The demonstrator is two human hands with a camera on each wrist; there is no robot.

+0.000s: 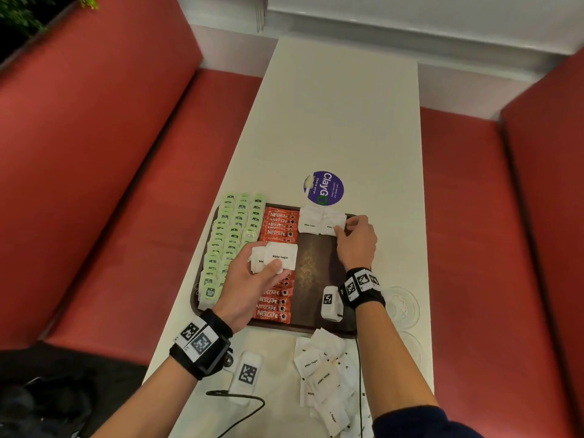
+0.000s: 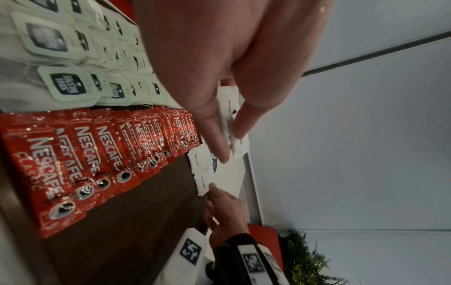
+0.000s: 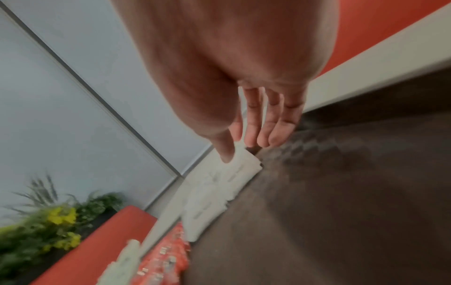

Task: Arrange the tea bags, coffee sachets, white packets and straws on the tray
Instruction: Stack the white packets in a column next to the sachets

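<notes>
While our left hand (image 1: 252, 279) holds a small stack of white packets (image 1: 278, 257) pinched above the coffee sachets (image 1: 279, 227), the head view shows our right hand (image 1: 358, 241) setting packets at the tray's (image 1: 328, 331) far edge; tea bags (image 1: 227, 241) fill the left side. We judge the sugar row barely begun: more packets (image 1: 325, 374) wait on the worktop (image 1: 341, 121). Left wrist view confirms that pinching grip. Right wrist view is blurred; fingers (image 3: 275, 127) look extended, thumb touching a packet. We see no straws.
</notes>
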